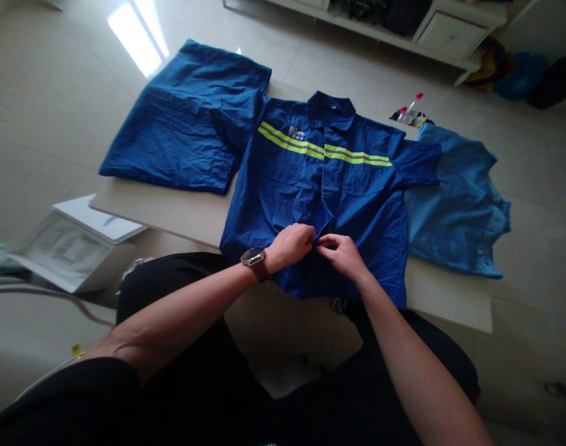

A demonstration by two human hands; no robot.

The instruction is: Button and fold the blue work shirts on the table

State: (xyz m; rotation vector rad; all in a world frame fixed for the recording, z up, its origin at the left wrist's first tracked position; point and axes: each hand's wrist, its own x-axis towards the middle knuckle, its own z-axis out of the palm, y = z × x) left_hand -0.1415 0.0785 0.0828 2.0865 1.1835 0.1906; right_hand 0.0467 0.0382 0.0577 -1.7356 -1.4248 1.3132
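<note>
A dark blue work shirt [283, 179] with a collar, short sleeves and a yellow-and-grey reflective band lies front up, its collar pointing away from me. My left hand [293, 243], with a watch [254, 256] on the wrist, is closed on the front placket low on the shirt. Just to its right, my right hand [339, 253] pinches the same placket edge with thumb and fingers. The cloth rises a little where both hands hold it. Any button between the fingertips is too small to make out.
The shirt lies across a low white table [171, 207]. Folded blue clothing [181, 124] lies at the left, a lighter blue garment [459, 204] at the right. Red-capped items [410, 110] stand behind. A white box [74, 241] sits lower left; a white cabinet [450, 37] is at the back.
</note>
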